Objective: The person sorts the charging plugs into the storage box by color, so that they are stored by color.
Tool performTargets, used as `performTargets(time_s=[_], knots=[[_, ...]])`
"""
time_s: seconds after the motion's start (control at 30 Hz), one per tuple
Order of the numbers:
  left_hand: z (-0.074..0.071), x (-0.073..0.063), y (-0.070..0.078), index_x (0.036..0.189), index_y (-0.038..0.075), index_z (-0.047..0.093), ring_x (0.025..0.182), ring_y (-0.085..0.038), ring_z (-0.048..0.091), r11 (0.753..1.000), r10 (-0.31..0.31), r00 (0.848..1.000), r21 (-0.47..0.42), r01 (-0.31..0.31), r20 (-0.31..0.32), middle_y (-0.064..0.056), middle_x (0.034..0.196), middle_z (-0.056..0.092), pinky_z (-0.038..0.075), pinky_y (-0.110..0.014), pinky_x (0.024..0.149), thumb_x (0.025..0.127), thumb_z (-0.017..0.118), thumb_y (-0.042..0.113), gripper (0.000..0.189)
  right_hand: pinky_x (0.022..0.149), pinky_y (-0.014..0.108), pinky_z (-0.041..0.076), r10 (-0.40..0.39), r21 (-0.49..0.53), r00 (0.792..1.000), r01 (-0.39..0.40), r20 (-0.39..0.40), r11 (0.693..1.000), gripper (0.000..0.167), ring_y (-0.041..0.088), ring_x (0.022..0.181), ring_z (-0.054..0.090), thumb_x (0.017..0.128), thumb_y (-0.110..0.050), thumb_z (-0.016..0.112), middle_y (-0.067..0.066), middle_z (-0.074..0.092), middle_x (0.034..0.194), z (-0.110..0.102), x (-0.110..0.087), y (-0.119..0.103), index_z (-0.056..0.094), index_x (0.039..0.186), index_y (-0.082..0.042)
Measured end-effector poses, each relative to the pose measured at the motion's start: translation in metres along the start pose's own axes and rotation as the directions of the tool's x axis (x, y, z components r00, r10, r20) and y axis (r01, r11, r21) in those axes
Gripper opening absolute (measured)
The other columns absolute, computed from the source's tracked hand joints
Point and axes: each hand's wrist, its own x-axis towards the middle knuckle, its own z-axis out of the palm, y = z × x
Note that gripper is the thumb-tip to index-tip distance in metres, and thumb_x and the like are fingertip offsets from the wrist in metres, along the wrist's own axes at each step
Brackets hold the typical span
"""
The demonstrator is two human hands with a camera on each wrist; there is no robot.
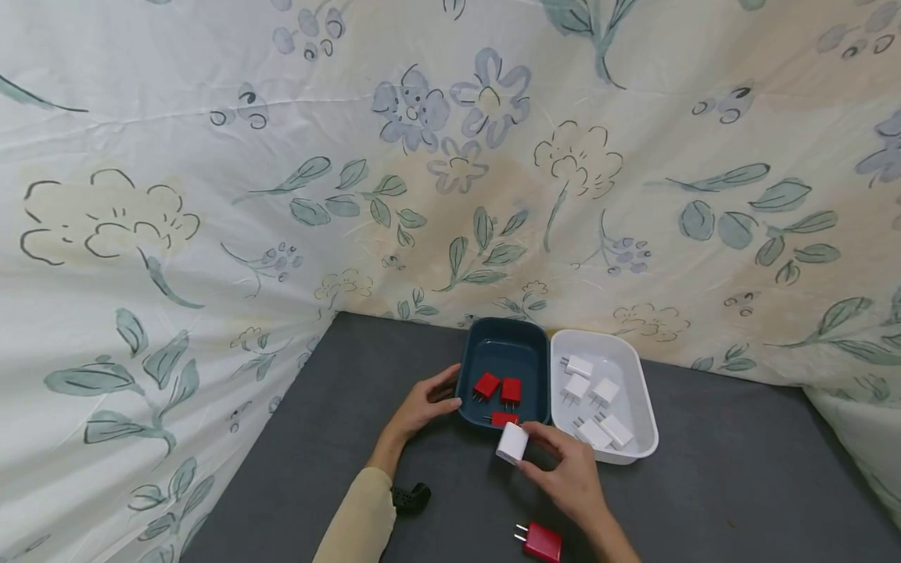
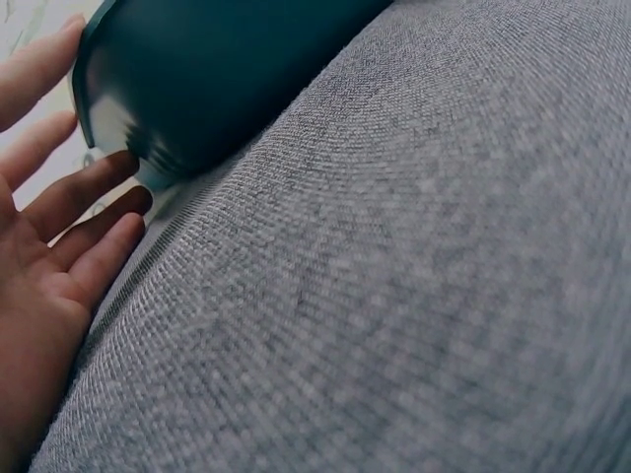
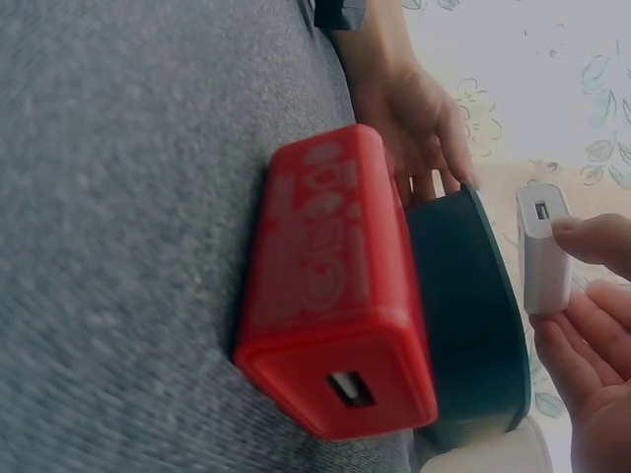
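Observation:
A white USB charger (image 1: pixel 512 442) is pinched between the thumb and fingers of my right hand (image 1: pixel 568 474), held above the table just in front of the dark blue bin. In the right wrist view the USB port of this white charger (image 3: pixel 544 246) shows. My left hand (image 1: pixel 422 404) touches the left side of the dark blue bin (image 1: pixel 473 344) with its fingers extended; the left wrist view shows fingers against the bin's wall. Inside that bin lie several red chargers (image 1: pixel 511 391). Another red charger (image 1: pixel 542 541) lies on the table near my right wrist.
Right of the blue bin, touching it, stands a white bin (image 1: pixel 644 414) with several white chargers (image 1: pixel 604 392) inside. Both bins stand on a dark grey table (image 1: pixel 704 485). A floral cloth (image 1: pixel 436 195) hangs behind and at the sides.

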Motion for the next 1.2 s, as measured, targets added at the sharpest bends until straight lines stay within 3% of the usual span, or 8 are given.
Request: performTargets(time_s=[0.07, 0.3, 0.53, 0.77, 1.0, 1.2], knots=[[-0.001, 0.002, -0.008, 0.152, 0.014, 0.035, 0.142, -0.031, 0.039, 1.000, 0.009, 1.000, 0.003, -0.009, -0.009, -0.015, 0.153, 0.042, 0.030, -0.053, 0.117, 0.094, 0.065, 0.015, 0.065, 0.080, 0.033, 0.060, -0.025, -0.016, 1.000, 0.025, -0.015, 1.000, 0.055, 0.018, 0.091, 0.073, 0.061, 0.005, 0.088, 0.008, 0.073, 0.110, -0.001, 0.001, 0.002, 0.070, 0.112, -0.007], [0.000, 0.002, -0.008, 0.152, 0.014, 0.034, 0.143, -0.033, 0.037, 1.000, 0.008, 1.000, 0.002, -0.008, -0.002, -0.016, 0.154, 0.040, 0.029, -0.055, 0.117, 0.094, 0.063, 0.013, 0.065, 0.079, 0.029, 0.058, -0.072, -0.076, 0.996, 0.067, -0.061, 0.995, 0.057, 0.018, 0.089, 0.072, 0.059, 0.007, 0.089, 0.008, 0.073, 0.109, -0.007, 0.007, 0.004, 0.070, 0.111, -0.006], [0.000, 0.002, -0.008, 0.152, 0.017, 0.035, 0.142, -0.028, 0.040, 1.000, 0.013, 1.000, 0.016, -0.013, -0.008, -0.011, 0.153, 0.042, 0.031, -0.052, 0.117, 0.093, 0.066, 0.023, 0.066, 0.083, 0.019, 0.055, 0.034, -0.031, 0.988, -0.039, -0.151, 0.999, 0.054, 0.025, 0.095, 0.071, 0.064, 0.003, 0.088, 0.010, 0.072, 0.112, -0.016, 0.011, 0.004, 0.070, 0.114, -0.006], [0.000, 0.001, -0.007, 0.152, 0.017, 0.035, 0.143, -0.029, 0.039, 1.000, -0.011, 1.000, 0.017, 0.011, -0.010, -0.012, 0.154, 0.041, 0.030, -0.052, 0.117, 0.094, 0.065, 0.016, 0.065, 0.083, 0.009, 0.051, 0.114, 0.022, 0.972, -0.112, -0.207, 0.994, 0.054, 0.026, 0.097, 0.070, 0.065, 0.004, 0.087, 0.012, 0.072, 0.112, -0.018, 0.013, 0.007, 0.068, 0.116, -0.002], [0.000, -0.003, 0.013, 0.152, 0.003, 0.028, 0.143, -0.039, 0.033, 1.000, -0.017, 0.999, -0.002, 0.017, 0.035, -0.024, 0.154, 0.034, 0.027, -0.058, 0.116, 0.095, 0.063, 0.012, 0.068, 0.082, 0.008, 0.052, 0.072, -0.011, 0.960, -0.078, -0.270, 0.997, 0.058, 0.015, 0.093, 0.070, 0.061, 0.010, 0.086, 0.015, 0.072, 0.110, -0.021, 0.017, 0.012, 0.067, 0.115, 0.002], [0.000, -0.005, 0.025, 0.152, 0.002, 0.027, 0.144, -0.038, 0.033, 1.000, -0.026, 0.998, 0.003, 0.026, 0.049, -0.024, 0.155, 0.033, 0.028, -0.057, 0.117, 0.095, 0.063, 0.013, 0.069, 0.082, 0.006, 0.050, 0.058, 0.020, 0.947, -0.055, -0.317, 0.998, 0.061, 0.009, 0.090, 0.070, 0.063, 0.011, 0.085, 0.021, 0.071, 0.110, -0.025, 0.022, 0.013, 0.064, 0.120, 0.003]])
